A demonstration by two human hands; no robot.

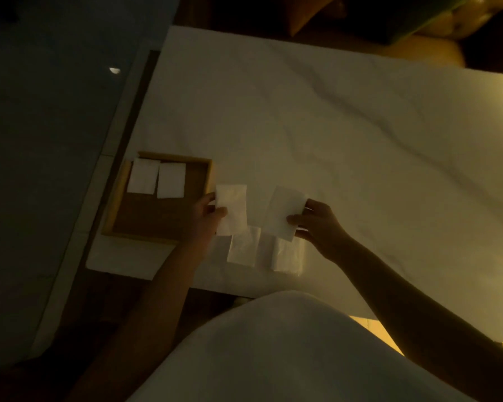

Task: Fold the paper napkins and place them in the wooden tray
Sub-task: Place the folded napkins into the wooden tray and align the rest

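Note:
A wooden tray (119, 195) lies at the near left of the white table, with two folded white napkins (143, 176) (171, 180) side by side in its far half. My left hand (208, 217) pinches a folded napkin (232, 208) just right of the tray's edge. My right hand (317, 224) grips another folded napkin (283, 211), tilted, above the table. Two more napkins (243, 246) (286, 255) lie flat on the table beneath my hands, near the front edge.
The white marble-patterned table (331, 126) stretches far and right of the napkins. A dark floor lies left of the table edge. Yellow cushions (430, 50) sit beyond the far edge. My white-clothed lap fills the bottom of the view.

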